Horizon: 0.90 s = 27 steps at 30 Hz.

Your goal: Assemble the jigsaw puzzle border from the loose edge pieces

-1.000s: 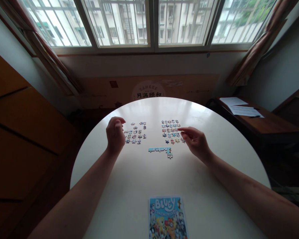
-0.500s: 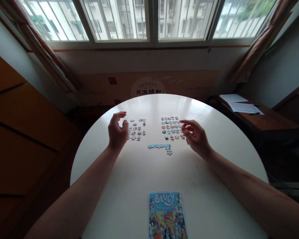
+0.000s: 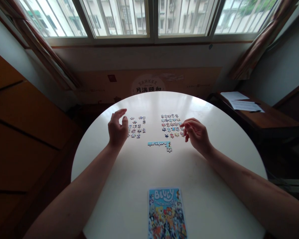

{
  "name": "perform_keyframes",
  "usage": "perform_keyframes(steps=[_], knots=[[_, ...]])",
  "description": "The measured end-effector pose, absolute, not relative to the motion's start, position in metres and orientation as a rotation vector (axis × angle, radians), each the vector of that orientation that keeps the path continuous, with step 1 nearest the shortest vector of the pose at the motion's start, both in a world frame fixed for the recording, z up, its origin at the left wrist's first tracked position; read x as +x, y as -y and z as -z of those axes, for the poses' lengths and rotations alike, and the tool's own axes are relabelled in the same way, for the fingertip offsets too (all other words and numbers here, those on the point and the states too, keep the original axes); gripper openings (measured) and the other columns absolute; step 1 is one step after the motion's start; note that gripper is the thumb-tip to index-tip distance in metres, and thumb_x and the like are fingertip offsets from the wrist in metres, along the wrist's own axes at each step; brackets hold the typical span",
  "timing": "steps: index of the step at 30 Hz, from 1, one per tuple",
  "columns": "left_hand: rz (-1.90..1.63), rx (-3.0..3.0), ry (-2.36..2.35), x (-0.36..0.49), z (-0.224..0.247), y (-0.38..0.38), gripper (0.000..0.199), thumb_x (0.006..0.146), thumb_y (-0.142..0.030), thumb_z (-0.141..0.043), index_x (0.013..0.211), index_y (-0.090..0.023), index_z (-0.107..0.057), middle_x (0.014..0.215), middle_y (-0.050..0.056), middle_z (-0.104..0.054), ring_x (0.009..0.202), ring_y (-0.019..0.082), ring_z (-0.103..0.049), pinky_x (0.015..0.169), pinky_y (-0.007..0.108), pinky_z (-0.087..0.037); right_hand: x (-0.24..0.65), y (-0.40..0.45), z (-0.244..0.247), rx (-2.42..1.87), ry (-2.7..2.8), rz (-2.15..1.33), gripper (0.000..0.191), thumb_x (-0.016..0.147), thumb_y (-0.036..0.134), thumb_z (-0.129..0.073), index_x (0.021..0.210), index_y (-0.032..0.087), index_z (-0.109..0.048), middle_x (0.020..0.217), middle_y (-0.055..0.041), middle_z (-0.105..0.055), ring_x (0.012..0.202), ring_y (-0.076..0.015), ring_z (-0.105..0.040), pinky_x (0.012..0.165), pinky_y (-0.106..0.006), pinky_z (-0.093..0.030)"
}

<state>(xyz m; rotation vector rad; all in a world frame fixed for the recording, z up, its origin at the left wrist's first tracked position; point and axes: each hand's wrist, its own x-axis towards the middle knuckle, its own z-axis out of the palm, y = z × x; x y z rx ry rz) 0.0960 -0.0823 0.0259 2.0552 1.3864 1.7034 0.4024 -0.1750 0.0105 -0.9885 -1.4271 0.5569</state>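
My left hand is raised beside the left group of loose jigsaw pieces, its thumb and fingers apart and nothing between them. It covers part of that group's left edge. At the right edge of the other group of loose jigsaw pieces, my right hand has its fingers curled and its thumb close against the index finger. Whether a piece is between those fingertips is hidden. Between the hands, nearer to me, lies a joined strip of puzzle pieces, light blue, with a short leg turning down at its right end.
A colourful picture sheet reading "Bluey" lies near the front of the round white table. On a brown side table at the right are papers and a pen. A barred window and curtains stand beyond.
My right thumb has closed in against the index finger. My left hand's fingers have spread slightly wider. The whole view has shifted a little; the pieces appear unmoved on the table.
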Motion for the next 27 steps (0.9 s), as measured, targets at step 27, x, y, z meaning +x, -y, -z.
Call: perform_keyframes(steps=[27], knots=[[-1.723, 2.113, -1.479, 0.1011, -0.0246, 0.0814, 0.022, 0.091, -0.014, -0.049, 0.102, -0.02, -0.067, 0.104, 0.004, -0.069, 0.077, 0.014, -0.061, 0.062, 0.025, -0.046, 0.4112, 0.1742, -0.0105, -1.026, 1.482, -0.366, 0.033, 0.097, 0.048, -0.06, 0.082, 0.022, -0.075, 0.095, -0.0049, -0.058, 0.068, -0.0127, -0.06, 0.04, -0.024, -0.05]])
